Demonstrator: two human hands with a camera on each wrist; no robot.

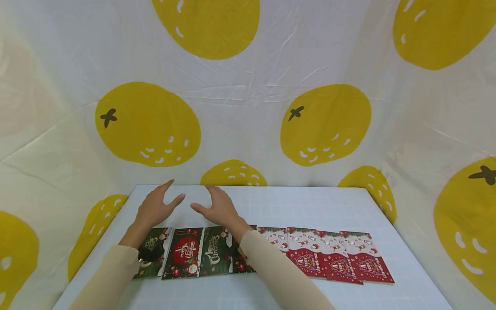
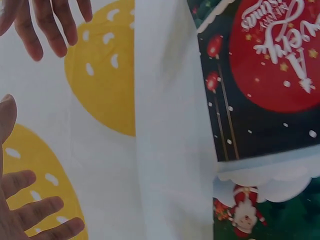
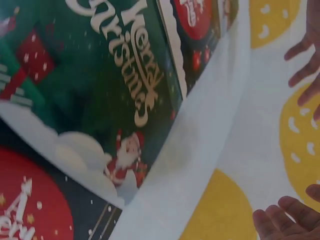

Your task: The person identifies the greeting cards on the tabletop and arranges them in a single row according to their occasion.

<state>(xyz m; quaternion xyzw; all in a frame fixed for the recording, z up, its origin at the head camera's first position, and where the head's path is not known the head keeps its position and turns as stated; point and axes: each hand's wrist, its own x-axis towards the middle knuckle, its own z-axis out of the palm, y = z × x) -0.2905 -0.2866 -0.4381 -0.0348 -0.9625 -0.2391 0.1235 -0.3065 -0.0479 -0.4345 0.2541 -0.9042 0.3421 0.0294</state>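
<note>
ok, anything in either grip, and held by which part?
Nothing held. Left grip and right grip are both empty; the Christmas cards lie on the table.

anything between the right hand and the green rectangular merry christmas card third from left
Nothing visible stands in the way: no object shows between the right hand and that green rectangular card, whose printed side faces up.

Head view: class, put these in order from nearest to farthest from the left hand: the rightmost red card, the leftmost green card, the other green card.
1. Leftmost green card: at the row's left end, by the left hand.
2. Other green card: third from left.
3. Rightmost red card: at the row's right end.
</note>
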